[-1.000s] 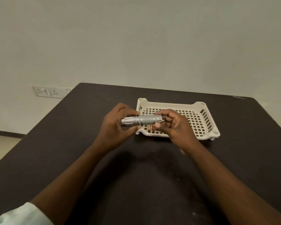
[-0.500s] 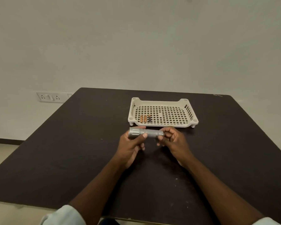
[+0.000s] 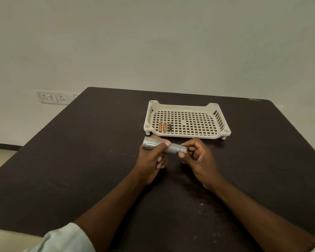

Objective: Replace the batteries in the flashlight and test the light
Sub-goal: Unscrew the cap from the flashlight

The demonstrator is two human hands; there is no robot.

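A silver metal flashlight [image 3: 173, 148] lies crosswise above the dark table, its wide head pointing left. My left hand [image 3: 153, 160] wraps the body near the head, thumb on top. My right hand [image 3: 198, 159] pinches the ribbed tail cap at the flashlight's right end between thumb and fingers. Behind the hands stands a cream perforated tray [image 3: 213, 137]. In its front left corner lie three small batteries [image 3: 164, 126] side by side, two orange and one dark with an orange tip.
The dark table [image 3: 80, 160] reaches to a pale wall at the back. A white socket panel [image 3: 52, 97] is on the wall at the left. Pale floor shows past the table's left edge.
Both hands have drawn the flashlight back from over the tray toward me, uncovering the batteries. My view has pulled back from the table. The flashlight now tilts slightly down to the right.
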